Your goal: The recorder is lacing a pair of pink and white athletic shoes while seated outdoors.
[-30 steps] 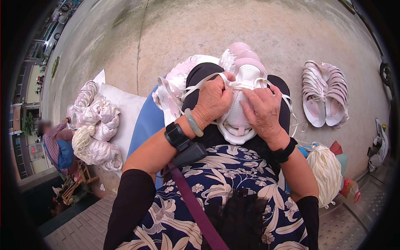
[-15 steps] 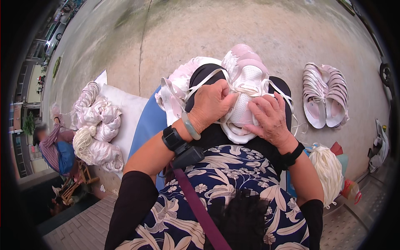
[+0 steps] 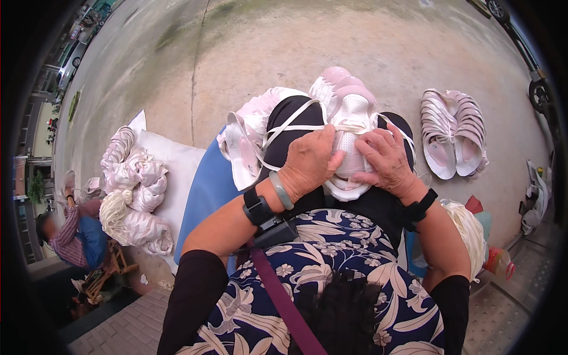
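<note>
A pink-and-white shoe upper with a mesh tongue lies across my lap between my knees. My left hand grips its left edge with curled fingers, the thumb over the tongue. On the opposite edge, my right hand has bent fingers pressed to the upper, its thumb near the white heel end. A white shoelace loops from the upper over my left knee; whether my fingertips also pinch it is hidden. More pink-and-white uppers are stacked just beyond.
Bundled uppers stand on the concrete at right. A hank of white laces sits by my right elbow. At left, tied bundles of uppers lie on a white sheet. A seated person is at far left.
My left hand has shifted slightly right and lower over the tongue, its fingers closer to the upper's edge. My right hand stays on the upper. The whole view has tilted slightly.
</note>
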Action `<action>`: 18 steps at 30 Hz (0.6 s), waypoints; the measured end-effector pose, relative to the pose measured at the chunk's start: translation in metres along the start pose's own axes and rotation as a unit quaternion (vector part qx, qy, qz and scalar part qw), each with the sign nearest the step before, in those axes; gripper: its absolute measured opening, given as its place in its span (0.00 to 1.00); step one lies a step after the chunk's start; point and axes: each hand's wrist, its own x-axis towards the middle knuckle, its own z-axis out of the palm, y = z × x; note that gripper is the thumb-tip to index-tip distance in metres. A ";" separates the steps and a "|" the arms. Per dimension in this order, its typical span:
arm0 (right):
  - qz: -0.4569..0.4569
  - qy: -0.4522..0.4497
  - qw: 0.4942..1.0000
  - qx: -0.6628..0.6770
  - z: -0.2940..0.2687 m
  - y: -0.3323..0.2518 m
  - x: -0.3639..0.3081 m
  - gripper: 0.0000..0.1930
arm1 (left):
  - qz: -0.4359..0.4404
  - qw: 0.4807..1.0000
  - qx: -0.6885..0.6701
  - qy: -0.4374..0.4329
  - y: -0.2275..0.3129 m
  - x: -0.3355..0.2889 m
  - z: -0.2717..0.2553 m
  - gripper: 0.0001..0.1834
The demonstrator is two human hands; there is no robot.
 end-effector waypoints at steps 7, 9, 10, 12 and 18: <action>0.051 0.035 0.997 0.037 -0.010 -0.025 0.022 0.18 | -0.031 0.998 0.023 -0.048 -0.002 0.003 -0.001 0.09; 0.081 0.058 0.994 0.037 -0.003 -0.029 0.032 0.13 | -0.025 0.998 0.032 -0.046 -0.001 0.004 -0.001 0.07; 0.094 0.086 0.991 0.046 0.002 -0.031 0.038 0.09 | -0.028 0.998 0.039 -0.045 -0.003 0.003 0.001 0.06; 0.108 0.113 0.986 0.052 0.011 -0.034 0.046 0.05 | -0.029 0.998 0.044 -0.044 -0.006 0.003 0.005 0.06; 0.149 0.090 0.985 -0.009 0.026 -0.041 0.056 0.04 | -0.009 0.999 -0.024 -0.032 -0.018 0.002 0.004 0.06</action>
